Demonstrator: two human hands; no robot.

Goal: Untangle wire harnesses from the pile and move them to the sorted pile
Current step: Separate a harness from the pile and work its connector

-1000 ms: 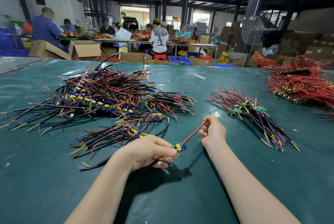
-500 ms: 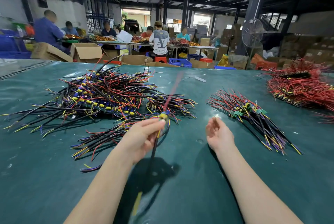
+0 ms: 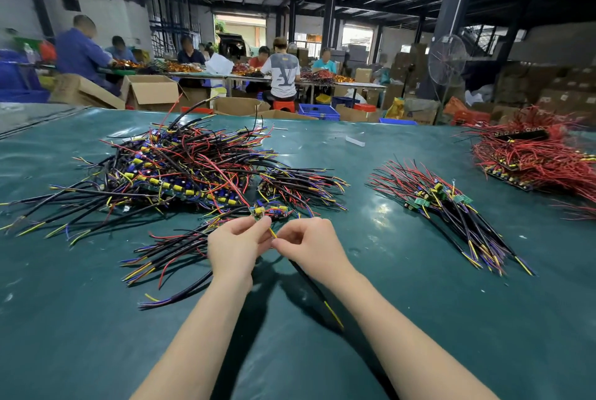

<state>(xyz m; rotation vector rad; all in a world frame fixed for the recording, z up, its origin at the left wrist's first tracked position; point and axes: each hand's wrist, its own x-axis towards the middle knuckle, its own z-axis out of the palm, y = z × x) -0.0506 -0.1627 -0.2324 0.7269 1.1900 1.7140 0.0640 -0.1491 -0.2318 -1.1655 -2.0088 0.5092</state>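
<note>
1. Table (image 3: 419, 328): a dark green cover fills the lower frame. Both forearms enter from the bottom edge and converge near the centre.
2. Left hand (image 3: 237, 246): fingers curled. Thumb and fingertips pinch the small board end of one harness (image 3: 309, 284) at the top of the hand.
3. Right hand (image 3: 311, 243): fingers curled. Thumb and forefinger pinch the same harness on its yellow wire, just beside the left hand. The two hands nearly touch.
4. Harness position: the board end sits at the near edge of the pile (image 3: 180, 167). The black cable runs from under the right hand toward the viewer, between the forearms, and ends in a yellow tip. Whether the cable rests on the cover or hangs above it cannot be told.
5. Pile: tangled black, red, yellow and blue wires with blue and yellow components, left of centre, beyond the left hand.
6. Loose bunch (image 3: 167, 251): black and red wires on the cover, left of the left hand, just in front of the pile.
7. Sorted pile (image 3: 445, 206): right of the hands and well apart from them. Its wires lie roughly parallel, with red ends to the far left, yellow tips to the near right and green boards mid-length.
8. Red pile (image 3: 532, 157): mostly red wires, at the far right edge.
9. Background: workers (image 3: 280, 70) at long tables, cardboard boxes (image 3: 151, 90), a blue crate (image 3: 319, 111) and a standing fan (image 3: 446, 59).
</note>
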